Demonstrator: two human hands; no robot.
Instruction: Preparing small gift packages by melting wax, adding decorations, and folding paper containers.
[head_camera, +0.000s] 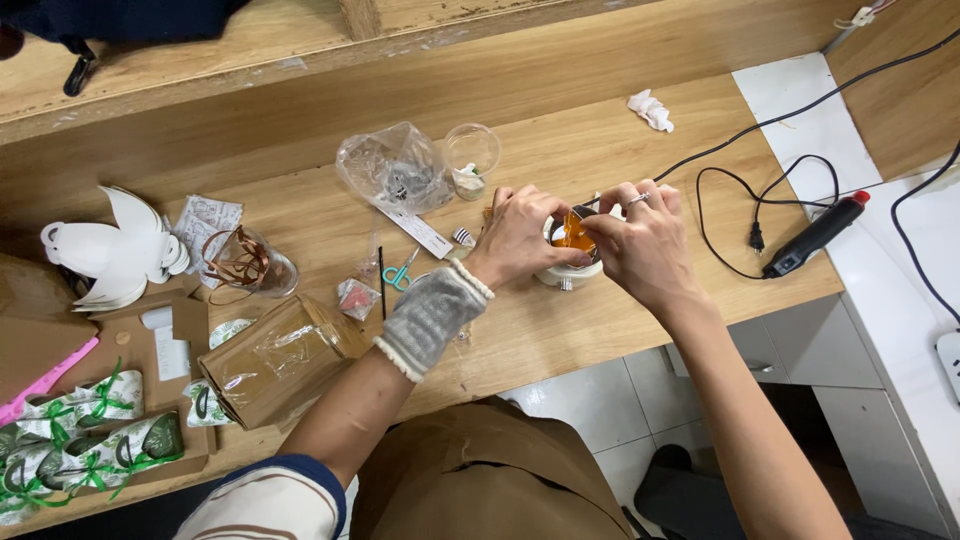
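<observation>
Orange piece (573, 236) betw. both hands (520, 238)

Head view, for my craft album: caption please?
Both hands, left and right, press an orange piece into a small white pot on a wooden table.

The room is evenly and brightly lit from above, with soft daylight tones and no hard shadows. The hands (520, 235) throw only a faint, short shadow on the table (620, 320) just beneath them. Mild glare sits on the clear plastic bag (392, 168) at the far side and on the wrapped brown box (280, 360) at the near left. The white sheet (800, 110) at the far right is close to washed out. Focus is sharp at the middle; the straight table edges bow a little toward the corners, and the near clothing looks slightly soft.
</observation>
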